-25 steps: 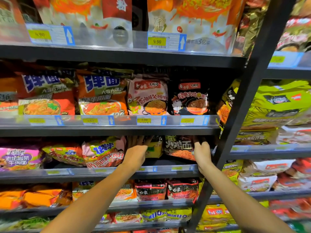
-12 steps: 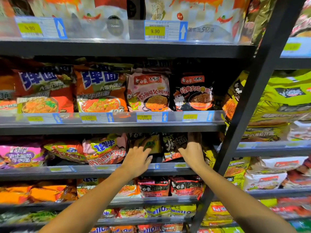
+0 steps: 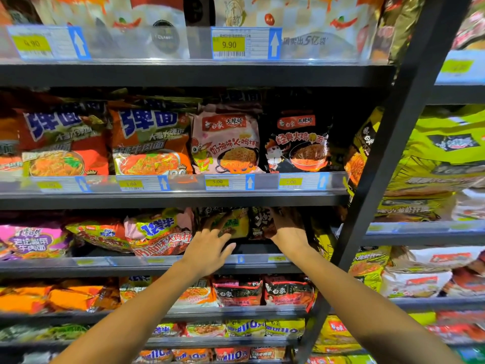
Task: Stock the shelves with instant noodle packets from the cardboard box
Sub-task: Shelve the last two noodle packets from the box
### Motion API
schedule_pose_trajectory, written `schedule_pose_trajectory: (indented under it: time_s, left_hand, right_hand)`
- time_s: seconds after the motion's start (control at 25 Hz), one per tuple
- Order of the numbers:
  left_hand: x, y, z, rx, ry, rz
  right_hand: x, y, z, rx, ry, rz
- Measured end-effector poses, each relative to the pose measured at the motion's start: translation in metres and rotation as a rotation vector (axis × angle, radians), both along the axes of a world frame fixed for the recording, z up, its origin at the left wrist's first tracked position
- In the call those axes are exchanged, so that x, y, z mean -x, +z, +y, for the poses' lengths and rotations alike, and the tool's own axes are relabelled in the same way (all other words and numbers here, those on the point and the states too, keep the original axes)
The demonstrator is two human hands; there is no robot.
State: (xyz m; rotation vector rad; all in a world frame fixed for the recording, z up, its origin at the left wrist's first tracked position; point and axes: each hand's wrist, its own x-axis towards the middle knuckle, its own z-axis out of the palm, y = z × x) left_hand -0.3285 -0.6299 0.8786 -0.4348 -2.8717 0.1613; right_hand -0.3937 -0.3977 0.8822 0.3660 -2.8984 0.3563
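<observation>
Both my arms reach into the third shelf (image 3: pixel 162 266) of a dark metal rack. My left hand (image 3: pixel 207 248) has its fingers spread and touches a yellow-green noodle packet (image 3: pixel 235 223) standing at the back of that shelf. My right hand (image 3: pixel 287 227) lies on a black noodle packet (image 3: pixel 259 223) just right of it, fingers pressed against its face. Whether the right fingers curl round the packet is hidden under the shelf above. The cardboard box is not in view.
Orange, pink and black noodle packets (image 3: pixel 225 143) fill the shelf above, behind price tags (image 3: pixel 228 182). A slanted black upright (image 3: pixel 393 158) divides this rack from a bay of yellow-green packs (image 3: pixel 441 153). More packets fill the lower shelves (image 3: pixel 236 290).
Both hands have pushed further into the shelf. The black packet has moved left toward the yellow-green one, and my right hand followed it from the shelf's right end.
</observation>
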Motion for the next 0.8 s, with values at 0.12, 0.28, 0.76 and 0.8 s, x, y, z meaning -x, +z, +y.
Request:
schedule_pose_trajectory:
  time_s: [0.12,0.28,0.76,0.8]
  left_hand:
    - [0.002,0.009,0.001,-0.036,0.054,-0.073]
    - [-0.003,0.021,0.003,0.009,0.081,-0.116]
    - [-0.061,0.027,0.009,-0.163,0.015,-0.038]
    - [-0.070,0.029,0.012,-0.174,0.012,-0.045]
  right_hand:
    - [0.005,0.005,-0.003,-0.040,-0.052,-0.045]
    - [-0.008,0.006,0.004,0.045,-0.022,-0.076]
    - [-0.064,0.012,0.061,0.150,0.194,0.031]
    - [-0.069,0.011,0.065,0.179,0.234,0.030]
